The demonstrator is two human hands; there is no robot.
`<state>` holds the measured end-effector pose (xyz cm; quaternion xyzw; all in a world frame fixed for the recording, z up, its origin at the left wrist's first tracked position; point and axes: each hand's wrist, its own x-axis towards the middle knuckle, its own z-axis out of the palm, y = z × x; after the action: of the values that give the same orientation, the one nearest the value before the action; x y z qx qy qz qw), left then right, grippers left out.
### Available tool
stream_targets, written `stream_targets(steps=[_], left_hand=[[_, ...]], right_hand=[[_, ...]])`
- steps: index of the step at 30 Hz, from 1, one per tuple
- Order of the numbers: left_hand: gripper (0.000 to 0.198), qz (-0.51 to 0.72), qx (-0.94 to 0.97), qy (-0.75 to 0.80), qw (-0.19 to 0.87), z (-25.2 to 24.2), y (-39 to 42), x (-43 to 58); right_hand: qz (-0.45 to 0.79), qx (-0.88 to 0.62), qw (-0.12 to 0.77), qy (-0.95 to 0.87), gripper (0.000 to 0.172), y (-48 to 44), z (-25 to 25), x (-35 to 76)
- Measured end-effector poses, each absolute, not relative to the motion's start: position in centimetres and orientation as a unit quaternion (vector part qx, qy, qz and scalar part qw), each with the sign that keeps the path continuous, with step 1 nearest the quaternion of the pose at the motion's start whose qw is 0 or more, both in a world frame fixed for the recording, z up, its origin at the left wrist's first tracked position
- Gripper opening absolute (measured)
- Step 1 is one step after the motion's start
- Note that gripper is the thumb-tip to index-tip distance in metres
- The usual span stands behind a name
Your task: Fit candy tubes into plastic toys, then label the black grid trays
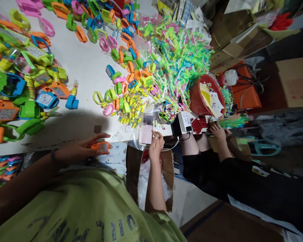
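My left hand (87, 147) is near the table's front edge, fingers closed around a small orange toy watch piece (101, 147) with a pale face. My right hand (156, 145) is raised at the table edge, pinching the lower corner of a pink card (146, 131) in a clear plastic sleeve. Just beyond the card lies a heap of small yellow, green and orange toy parts (127, 101) on the white table (86, 67). A cardboard box (151, 178) lined with white plastic stands under my right forearm.
Piles of coloured toy watches (22, 84) cover the table's left and far side. A heap of neon plastic strips (179, 57) lies to the right, beside a red basket (204, 95). Another person in black sits at the right, a hand (218, 131) on the table.
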<state>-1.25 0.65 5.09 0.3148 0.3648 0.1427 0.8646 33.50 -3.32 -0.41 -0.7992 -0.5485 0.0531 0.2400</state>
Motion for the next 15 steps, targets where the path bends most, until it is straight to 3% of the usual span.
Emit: stream_targets(steps=[15], left_hand=[[0.061,0.136,0.358,0.372,0.845,5.6,0.7,-1.2]], right_hand=[[0.093,-0.808,0.213,-0.541,0.055,0.4,0.8,34.3]])
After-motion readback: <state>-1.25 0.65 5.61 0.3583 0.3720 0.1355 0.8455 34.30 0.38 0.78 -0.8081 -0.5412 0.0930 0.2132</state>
